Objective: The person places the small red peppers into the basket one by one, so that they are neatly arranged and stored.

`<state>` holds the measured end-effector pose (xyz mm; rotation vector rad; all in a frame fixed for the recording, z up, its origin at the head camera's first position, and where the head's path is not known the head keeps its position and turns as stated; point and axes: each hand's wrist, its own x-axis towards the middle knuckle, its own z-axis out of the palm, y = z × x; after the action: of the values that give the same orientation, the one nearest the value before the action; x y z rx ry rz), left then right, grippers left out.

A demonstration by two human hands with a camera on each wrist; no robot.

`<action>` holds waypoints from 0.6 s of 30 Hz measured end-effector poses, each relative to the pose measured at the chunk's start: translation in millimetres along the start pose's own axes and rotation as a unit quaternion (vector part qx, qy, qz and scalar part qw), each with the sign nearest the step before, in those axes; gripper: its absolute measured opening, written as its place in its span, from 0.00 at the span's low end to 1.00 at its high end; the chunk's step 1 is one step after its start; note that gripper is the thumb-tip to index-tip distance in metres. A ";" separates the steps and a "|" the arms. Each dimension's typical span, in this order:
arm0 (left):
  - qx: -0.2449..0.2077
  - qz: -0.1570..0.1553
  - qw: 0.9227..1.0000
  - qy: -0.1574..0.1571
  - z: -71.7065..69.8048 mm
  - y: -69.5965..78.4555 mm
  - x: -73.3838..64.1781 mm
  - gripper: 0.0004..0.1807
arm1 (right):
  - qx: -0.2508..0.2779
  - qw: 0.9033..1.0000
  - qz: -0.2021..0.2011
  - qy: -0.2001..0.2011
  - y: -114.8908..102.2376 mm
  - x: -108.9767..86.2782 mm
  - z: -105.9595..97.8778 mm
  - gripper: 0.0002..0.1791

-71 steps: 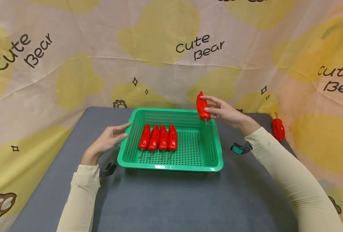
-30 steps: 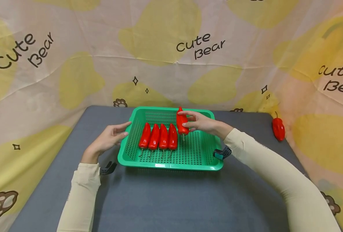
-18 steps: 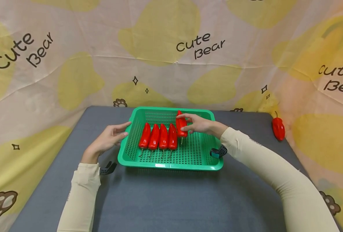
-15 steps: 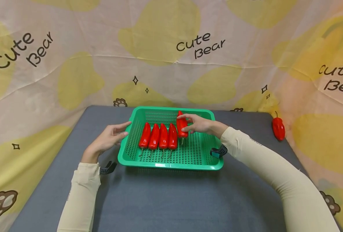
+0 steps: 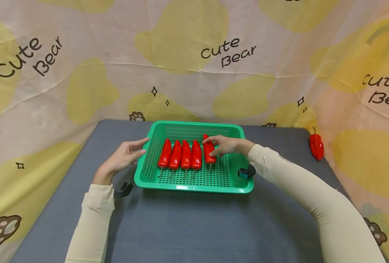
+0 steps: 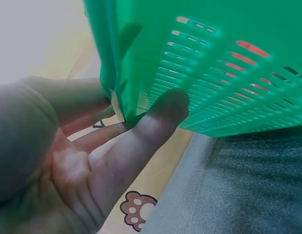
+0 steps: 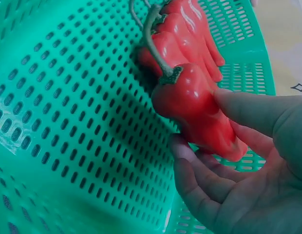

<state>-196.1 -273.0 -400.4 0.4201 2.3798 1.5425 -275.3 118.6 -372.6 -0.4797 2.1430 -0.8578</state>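
A green perforated plastic basket (image 5: pixel 194 189) sits on the table, with several glossy red peppers (image 5: pixel 175 157) lying side by side in its left half, stems toward the person. My left hand (image 5: pixel 123 157) holds the basket's left edge; in the left wrist view the thumb (image 6: pixel 163 114) lies against the outer wall. Inside the basket, my right hand (image 5: pixel 225 145) pinches one more red pepper (image 7: pixel 190 92) between thumb and fingers, just right of the row and slightly apart from it. Whether this pepper touches the basket floor I cannot tell.
Another red pepper (image 5: pixel 316 147) lies at the table's right edge, by the cloth. A grey tabletop (image 5: pixel 194 226) extends in front of the basket. Patterned cloth (image 5: pixel 181 44) hangs behind and at both sides.
My right hand has carried its pepper leftward from above the basket's right back rim, then lowered it inside, right of the row. My left hand has stayed at the basket's edge.
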 end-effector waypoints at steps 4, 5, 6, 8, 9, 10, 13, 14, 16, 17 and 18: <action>0.002 -0.002 1.000 0.001 0.0 0.5 0.0 0.32 | -0.006 1.000 0.005 0.002 1.1 1.9 0.4 0.34; 0.004 -0.001 1.000 0.001 0.1 0.5 0.0 0.32 | -0.008 1.000 0.006 0.003 1.7 2.7 0.7 0.34; 0.005 -0.001 1.000 0.001 0.1 0.5 0.0 0.32 | -0.011 1.000 0.008 0.002 1.8 2.8 0.8 0.34; 0.007 -0.003 1.000 0.003 0.0 0.1 0.3 0.32 | -0.016 1.000 0.009 0.002 2.0 2.9 1.2 0.34; 0.008 -0.003 1.000 0.003 0.0 0.0 0.4 0.32 | -0.018 1.000 0.010 0.001 2.2 3.0 1.4 0.34; 0.009 -0.003 1.000 0.004 0.0 -0.1 0.4 0.32 | -0.021 1.000 0.010 0.000 2.6 3.6 1.5 0.34; 0.011 -0.002 1.000 0.006 0.1 -0.8 0.4 0.32 | -0.021 1.000 0.014 -0.005 3.5 3.7 2.2 0.35; 0.012 -0.001 1.000 0.007 0.3 -1.0 0.2 0.32 | -0.021 1.000 0.015 -0.007 4.0 4.1 2.6 0.35; 0.014 0.000 1.000 0.006 0.5 -0.9 -0.1 0.32 | -0.019 1.000 0.017 -0.012 5.6 5.2 2.9 0.35; 0.016 0.002 1.000 0.005 0.6 -0.4 -0.1 0.33 | -0.016 1.000 0.019 -0.014 5.9 4.8 2.9 0.35; 0.015 0.000 1.000 0.006 0.9 0.3 -0.2 0.33 | -0.012 1.000 0.020 -0.016 6.0 4.5 2.9 0.35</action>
<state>-195.5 -272.2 -400.5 0.4165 2.4149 1.5159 -276.2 119.0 -380.6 -0.4584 2.1294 -0.7976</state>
